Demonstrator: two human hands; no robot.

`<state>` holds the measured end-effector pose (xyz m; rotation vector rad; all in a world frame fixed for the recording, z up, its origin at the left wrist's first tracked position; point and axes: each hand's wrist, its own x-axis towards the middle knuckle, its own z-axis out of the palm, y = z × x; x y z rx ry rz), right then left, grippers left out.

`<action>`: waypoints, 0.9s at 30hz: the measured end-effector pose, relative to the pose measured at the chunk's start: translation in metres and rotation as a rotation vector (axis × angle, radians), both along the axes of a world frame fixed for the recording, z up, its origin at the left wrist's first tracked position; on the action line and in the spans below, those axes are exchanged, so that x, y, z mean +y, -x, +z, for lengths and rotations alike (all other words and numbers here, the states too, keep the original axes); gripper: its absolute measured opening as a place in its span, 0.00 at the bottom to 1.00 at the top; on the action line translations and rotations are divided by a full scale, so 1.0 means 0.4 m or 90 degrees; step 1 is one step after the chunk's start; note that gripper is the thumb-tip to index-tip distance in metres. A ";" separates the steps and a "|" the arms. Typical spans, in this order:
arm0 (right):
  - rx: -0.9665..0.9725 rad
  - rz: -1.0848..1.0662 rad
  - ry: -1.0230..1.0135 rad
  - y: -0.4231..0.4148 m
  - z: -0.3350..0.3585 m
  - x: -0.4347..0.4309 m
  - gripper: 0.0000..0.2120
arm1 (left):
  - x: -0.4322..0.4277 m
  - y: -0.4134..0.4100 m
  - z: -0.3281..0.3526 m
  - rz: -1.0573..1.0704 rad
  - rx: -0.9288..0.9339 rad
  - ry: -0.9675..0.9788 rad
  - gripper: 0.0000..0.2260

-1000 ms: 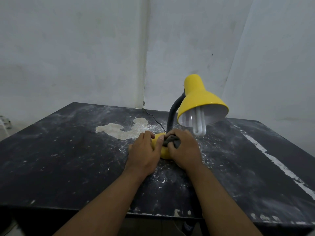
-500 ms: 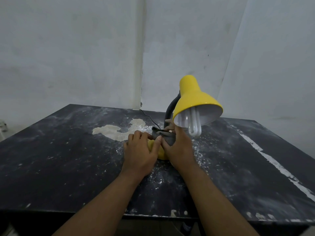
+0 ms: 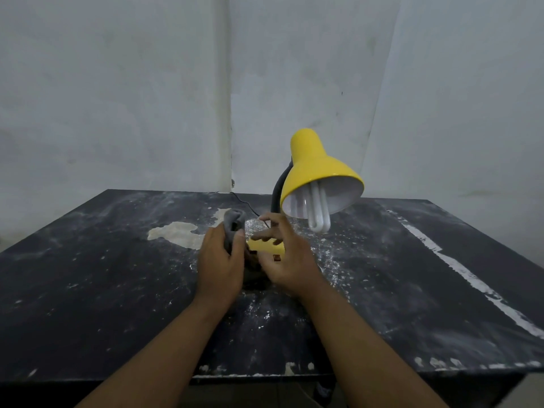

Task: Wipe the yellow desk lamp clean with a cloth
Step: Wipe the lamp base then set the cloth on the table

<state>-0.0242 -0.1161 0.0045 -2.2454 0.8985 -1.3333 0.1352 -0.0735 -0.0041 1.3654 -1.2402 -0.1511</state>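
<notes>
The yellow desk lamp (image 3: 316,164) stands on the black table (image 3: 88,275), its shade tilted toward me with a white bulb (image 3: 318,213) showing. A dark flexible neck (image 3: 276,192) runs down to the yellow base (image 3: 265,245), partly hidden by my hands. My left hand (image 3: 220,260) is shut on a grey cloth (image 3: 234,223), which sticks up above its fingers just left of the base. My right hand (image 3: 287,257) hovers over the base with fingers spread and nothing in it.
The table top is dusty, with a pale worn patch (image 3: 179,234) left of the lamp and a white stripe (image 3: 471,278) on the right. A thin black cord (image 3: 244,201) runs from the lamp toward the wall. Bare white walls stand close behind.
The cloth has passed from my right hand to my left hand, which lifted it to the left of the base. My right hand opened over the base.
</notes>
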 end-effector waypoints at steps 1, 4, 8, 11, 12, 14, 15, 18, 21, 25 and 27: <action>-0.002 -0.033 0.000 0.009 -0.006 -0.009 0.27 | -0.003 -0.002 0.000 0.032 0.007 0.005 0.05; 0.008 -0.154 0.001 0.022 -0.025 -0.041 0.19 | -0.011 -0.012 -0.006 0.093 0.008 -0.009 0.14; 0.048 -0.214 0.025 0.019 -0.029 -0.054 0.11 | -0.020 -0.014 -0.010 0.074 -0.082 -0.076 0.26; 0.074 -0.240 -0.006 0.019 -0.031 -0.062 0.07 | -0.059 -0.029 0.003 0.004 -0.156 -0.098 0.18; 0.081 -0.243 -0.028 0.019 -0.031 -0.064 0.07 | -0.078 -0.036 0.008 -0.016 -0.198 -0.127 0.16; 0.084 -0.239 -0.052 0.019 -0.032 -0.067 0.08 | -0.117 -0.041 0.019 -0.043 -0.263 -0.186 0.15; 0.081 -0.234 -0.056 0.020 -0.032 -0.067 0.08 | -0.135 -0.042 0.024 -0.055 -0.277 -0.203 0.16; 0.080 -0.231 -0.060 0.019 -0.036 -0.072 0.08 | -0.180 -0.045 0.030 -0.093 -0.286 -0.232 0.18; 0.091 -0.247 -0.042 0.015 -0.042 -0.080 0.10 | -0.201 -0.054 0.039 -0.120 -0.292 -0.256 0.18; 0.108 -0.245 -0.042 0.012 -0.042 -0.084 0.12 | -0.187 -0.061 0.039 -0.124 -0.305 -0.270 0.18; 0.110 -0.253 -0.039 0.010 -0.038 -0.083 0.13 | -0.159 -0.067 0.034 -0.111 -0.290 -0.264 0.19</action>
